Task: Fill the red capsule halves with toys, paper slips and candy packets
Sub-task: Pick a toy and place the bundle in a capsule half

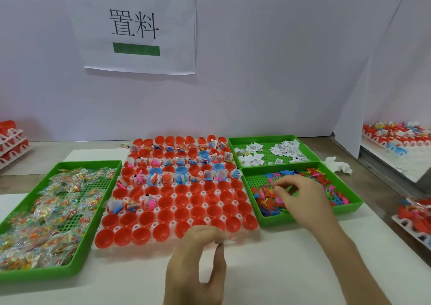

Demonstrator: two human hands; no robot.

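Observation:
A white rack in the middle of the table holds rows of red capsule halves; the far rows carry toys, slips and packets, the near rows sit bare. My right hand reaches into the green toy tray, fingertips curled down onto the coloured plastic toys. My left hand hovers at the rack's near edge and pinches a small clear candy packet. Paper slips lie in the far right green tray. Candy packets fill the left green tray.
Further racks of filled red capsules stand at the far left, far right and near right. A crumpled white tissue lies beside the trays. A white partition with a paper sign closes off the back.

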